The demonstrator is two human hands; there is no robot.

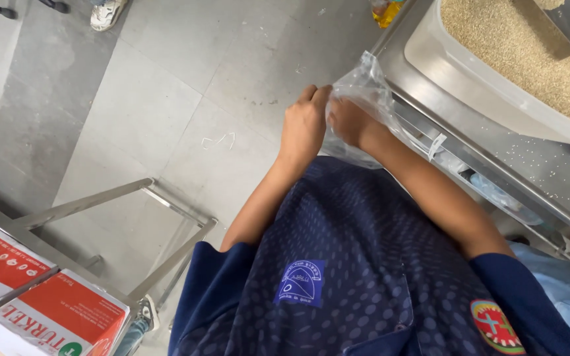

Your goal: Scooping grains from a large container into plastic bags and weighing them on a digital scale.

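Both my hands grip a clear plastic bag (367, 89) in front of my body, beside a steel table. My left hand (303, 125) pinches the bag's near edge with closed fingers. My right hand (349, 122) is partly wrapped in the plastic and holds the bag from the other side. The bag looks empty and crumpled. My dark blue dotted shirt fills the lower part of the view.
A steel table (489, 142) runs along the right, bearing a pale tub (460, 62) filled with tan grain. Red and white cartons (47, 310) sit lower left on a steel frame (166, 211). Grey tiled floor lies beyond, with someone's shoe (105, 13) at the top.
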